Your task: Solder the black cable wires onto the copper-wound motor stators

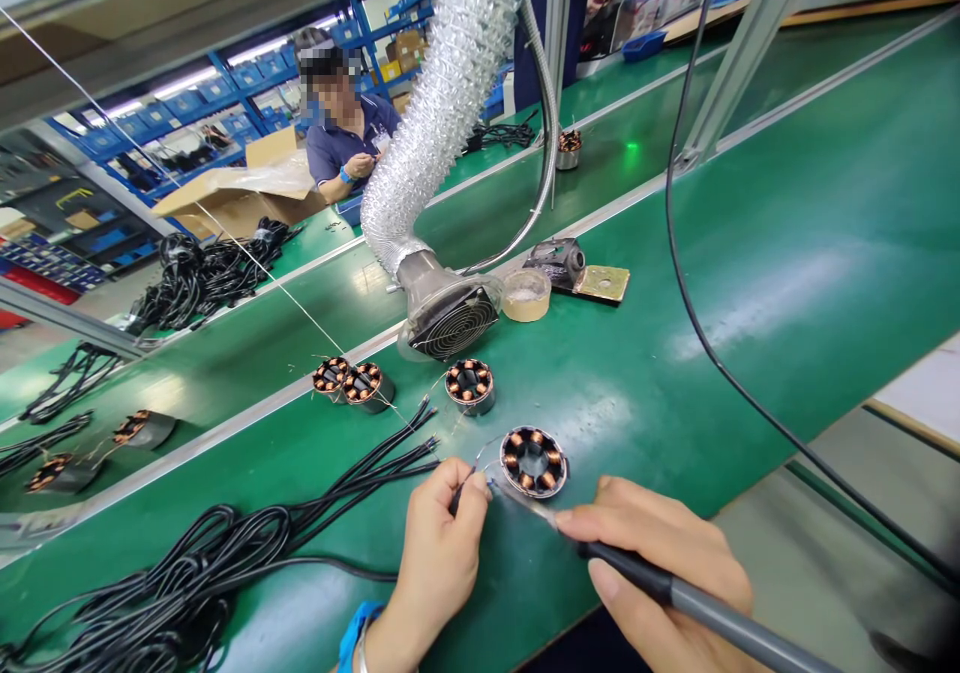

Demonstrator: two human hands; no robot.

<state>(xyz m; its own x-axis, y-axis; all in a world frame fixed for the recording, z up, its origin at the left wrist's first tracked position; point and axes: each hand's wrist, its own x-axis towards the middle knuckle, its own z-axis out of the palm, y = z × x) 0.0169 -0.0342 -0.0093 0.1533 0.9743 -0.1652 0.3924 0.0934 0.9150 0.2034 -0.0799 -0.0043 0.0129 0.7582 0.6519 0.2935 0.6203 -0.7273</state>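
Note:
My right hand (667, 563) is closed round a soldering iron (727, 618), its tip pointing left at thin wires beside a copper-wound motor stator (555, 465). The thumb and fingers of my left hand (442, 543) pinch the end of a black cable (337, 563), close to the iron's tip. Fine wires run from the stator to my left fingertips. Whether the tip touches them I cannot tell. Behind stands another stator (470, 393), and two more stators (369, 390) sit together further left.
Bundled black cables (217, 573) lie on the green bench at the left. A fume hose (442, 103) hangs down to a fan (454, 321). Near it are a tape roll (526, 298) and an iron stand (559, 261). A co-worker (352, 138) is across the conveyor; a black cord (697, 323) dangles right.

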